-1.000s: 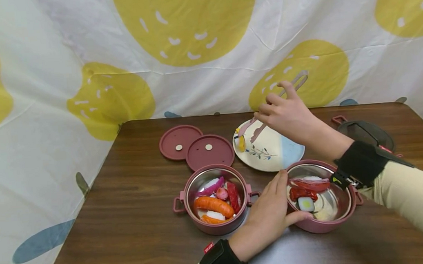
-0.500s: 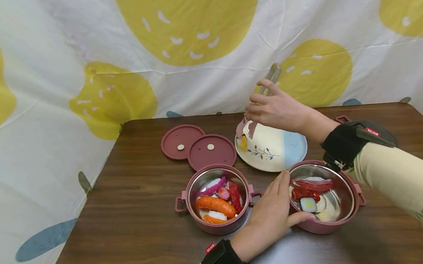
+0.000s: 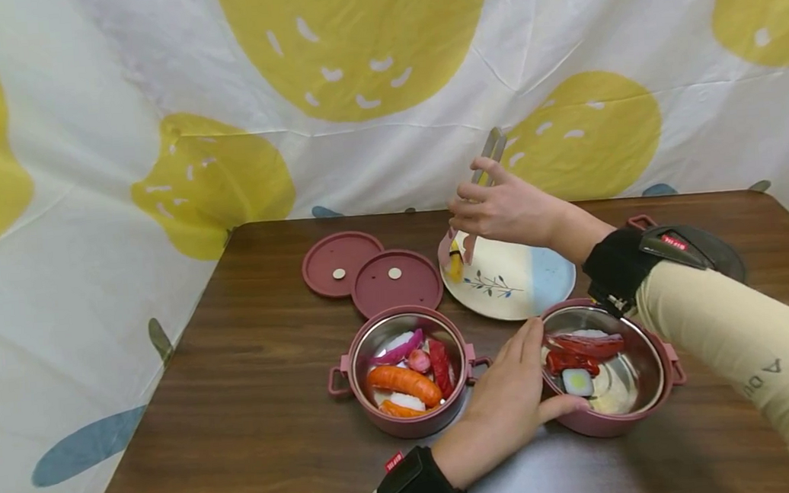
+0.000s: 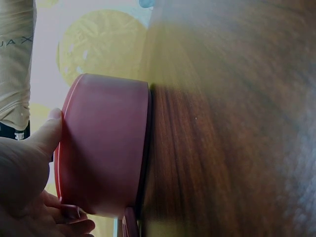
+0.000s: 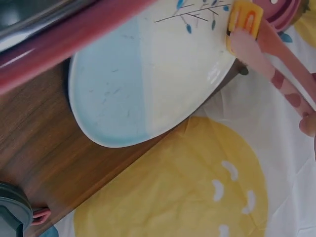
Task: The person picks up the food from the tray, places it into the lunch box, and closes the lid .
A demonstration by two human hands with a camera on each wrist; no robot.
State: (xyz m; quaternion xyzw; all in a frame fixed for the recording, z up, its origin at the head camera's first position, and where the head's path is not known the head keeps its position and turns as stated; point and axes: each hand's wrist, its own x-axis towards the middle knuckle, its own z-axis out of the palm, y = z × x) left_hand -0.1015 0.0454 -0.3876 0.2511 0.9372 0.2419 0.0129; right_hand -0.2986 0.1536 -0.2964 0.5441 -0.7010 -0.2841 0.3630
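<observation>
My right hand (image 3: 505,207) grips pink-and-grey tongs (image 3: 495,145) above the left side of a white and blue plate (image 3: 553,281). The tong tips close around a yellow piece of toy egg sushi (image 5: 245,19) with a dark band, at the plate's edge. My left hand (image 3: 496,384) rests against the right pink pot (image 3: 606,424), fingers extended along its left side and thumb at its front rim. Inside that pot lie red toy pieces (image 3: 588,346) and a pale square piece (image 3: 577,382). In the left wrist view the thumb touches the pot's edge.
Left of my left hand stands a second pink pot (image 3: 407,427) holding toy food, including an orange sausage-like piece (image 3: 407,384). Behind it two maroon lids (image 3: 398,292) overlap. A dark lidded pan (image 3: 728,254) sits at back right, partly behind my right forearm. A patterned cloth (image 3: 361,165) backs the table.
My right hand has moved left and the tongs have swung more upright, their tips drawing together around the egg sushi. My left hand stays at the right pot.
</observation>
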